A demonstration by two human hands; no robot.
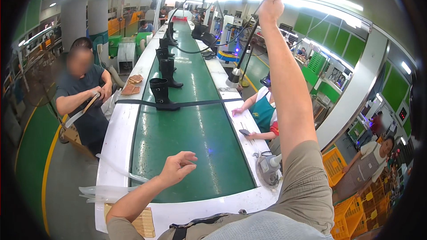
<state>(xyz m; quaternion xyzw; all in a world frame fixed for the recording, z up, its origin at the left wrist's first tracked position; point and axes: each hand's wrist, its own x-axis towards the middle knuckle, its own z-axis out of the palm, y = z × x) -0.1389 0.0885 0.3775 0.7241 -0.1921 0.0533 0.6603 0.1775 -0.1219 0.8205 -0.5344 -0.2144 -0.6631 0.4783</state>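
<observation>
My right hand [271,8] is raised high overhead, fingers closed round a black cable [254,29]. This cable slants down to a hanging lamp-like fitting with a metal shade [233,79]. Low over the near part of the green conveyor belt [191,151], my left hand [179,168] hovers with loosely bent fingers, apart and holding nothing. Farther up the belt, several black boots [167,73] stand in a row. The closest boot [160,92], with buckles, is by a black strap [195,103] stretched across the belt.
At left, a person [82,84] works on a curved piece. Another, in a green apron [262,111], sits at right with a phone-like object [244,132]. A grey device [269,169], clear plastic tubes [106,191] and tan pads [130,90] lie on the white edges. Yellow crates [333,164] stand right.
</observation>
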